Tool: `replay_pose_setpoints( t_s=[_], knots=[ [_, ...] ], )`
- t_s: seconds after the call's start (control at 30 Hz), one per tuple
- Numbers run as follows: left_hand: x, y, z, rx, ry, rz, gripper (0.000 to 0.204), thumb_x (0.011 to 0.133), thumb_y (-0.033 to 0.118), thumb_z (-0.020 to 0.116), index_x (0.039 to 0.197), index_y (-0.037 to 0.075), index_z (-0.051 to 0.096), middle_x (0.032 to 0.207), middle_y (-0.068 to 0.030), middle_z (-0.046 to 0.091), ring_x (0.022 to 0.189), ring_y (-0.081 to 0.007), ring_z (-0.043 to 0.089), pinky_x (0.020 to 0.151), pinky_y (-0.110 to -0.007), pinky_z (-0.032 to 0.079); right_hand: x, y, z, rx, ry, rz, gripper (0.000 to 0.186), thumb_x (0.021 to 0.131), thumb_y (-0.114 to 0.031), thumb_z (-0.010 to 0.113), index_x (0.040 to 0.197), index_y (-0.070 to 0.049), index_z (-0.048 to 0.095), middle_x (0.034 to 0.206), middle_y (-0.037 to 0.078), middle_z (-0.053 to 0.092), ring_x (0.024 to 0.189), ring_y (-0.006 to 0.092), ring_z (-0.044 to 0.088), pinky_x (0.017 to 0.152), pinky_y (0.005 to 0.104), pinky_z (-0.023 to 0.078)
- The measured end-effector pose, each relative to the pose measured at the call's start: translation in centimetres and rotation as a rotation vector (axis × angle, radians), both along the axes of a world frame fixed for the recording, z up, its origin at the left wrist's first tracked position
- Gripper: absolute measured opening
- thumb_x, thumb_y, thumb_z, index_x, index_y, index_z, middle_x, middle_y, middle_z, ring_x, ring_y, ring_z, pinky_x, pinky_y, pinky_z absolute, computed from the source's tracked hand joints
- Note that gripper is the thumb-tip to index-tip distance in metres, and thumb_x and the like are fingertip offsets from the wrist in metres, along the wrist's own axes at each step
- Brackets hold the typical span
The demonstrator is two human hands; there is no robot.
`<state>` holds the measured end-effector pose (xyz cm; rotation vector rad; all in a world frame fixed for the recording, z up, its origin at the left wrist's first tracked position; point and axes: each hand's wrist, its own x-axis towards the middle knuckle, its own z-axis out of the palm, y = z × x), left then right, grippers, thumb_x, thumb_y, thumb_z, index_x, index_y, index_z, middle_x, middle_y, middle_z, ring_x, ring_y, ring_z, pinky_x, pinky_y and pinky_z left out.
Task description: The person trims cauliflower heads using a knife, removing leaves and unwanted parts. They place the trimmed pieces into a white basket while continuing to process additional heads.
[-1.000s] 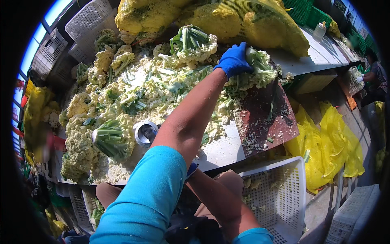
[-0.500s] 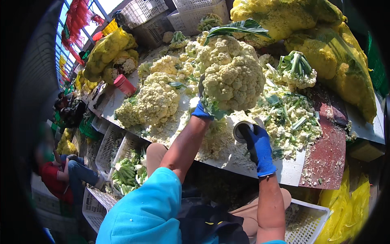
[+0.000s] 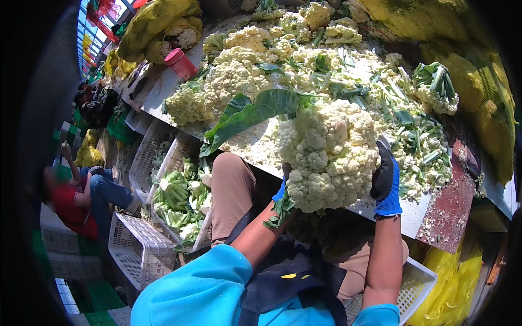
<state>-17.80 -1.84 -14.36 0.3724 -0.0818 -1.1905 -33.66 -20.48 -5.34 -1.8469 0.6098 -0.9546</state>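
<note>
A large cream cauliflower head (image 3: 329, 157) with one long green leaf (image 3: 255, 114) hangs over the table's front edge, close to my lap. My left hand (image 3: 281, 190), in a blue and black glove, grips it from the left and below; the head hides most of its fingers. Against the head's right side is my right hand (image 3: 386, 182), gloved alike and curled closed. A thin grey metal edge (image 3: 384, 142) shows above its fingers, part of a metal tool mostly hidden by the glove. Trimmed cauliflower heads (image 3: 234, 81) lie behind on the table.
Cut leaves and crumbs (image 3: 408, 127) cover the table. A red can (image 3: 181, 64) stands at the far left. Yellow net sacks (image 3: 478, 98) bulge at the right. White crates (image 3: 142, 247) and stalk trimmings (image 3: 176, 198) sit at lower left, near a seated person in red (image 3: 73, 204).
The cauliflower has come down and nearer to me, its leaf swinging out to the left. My right hand has risen to the head's right side. The view has shifted too.
</note>
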Motion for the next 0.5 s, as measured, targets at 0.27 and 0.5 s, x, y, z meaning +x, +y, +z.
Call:
replay_pose_setpoints(
  t_s=[0.27, 0.5],
  knots=[
    [11.2, -4.6, -1.3, -0.1, -0.164, 0.128, 0.048, 0.098, 0.042, 0.042, 0.126, 0.007, 0.056, 0.122, -0.0099, 0.061, 0.108, -0.0253, 0.061, 0.097, -0.039, 0.049, 2.6, 3.7, 2.7, 1.281, -0.399, -0.017, 0.038, 0.095, -0.029, 0.054, 0.126, -0.007, 0.052, 0.121, 0.01, 0.06, 0.107, 0.0355, 0.06, 0.09, 0.0537, 0.05],
    [20.5, -12.3, 5.5, -0.02, -0.538, 0.157, 0.048, 0.1, 0.043, 0.038, 0.126, 0.007, 0.055, 0.118, -0.0086, 0.062, 0.105, -0.0243, 0.062, 0.093, -0.04, 0.051, 1.4, 1.8, -1.2, 0.24, -0.222, 0.078, 0.038, 0.091, 0.002, 0.039, 0.128, 0.003, 0.049, 0.127, 0.014, 0.055, 0.122, 0.0308, 0.053, 0.101, 0.049, 0.047]
  ],
)
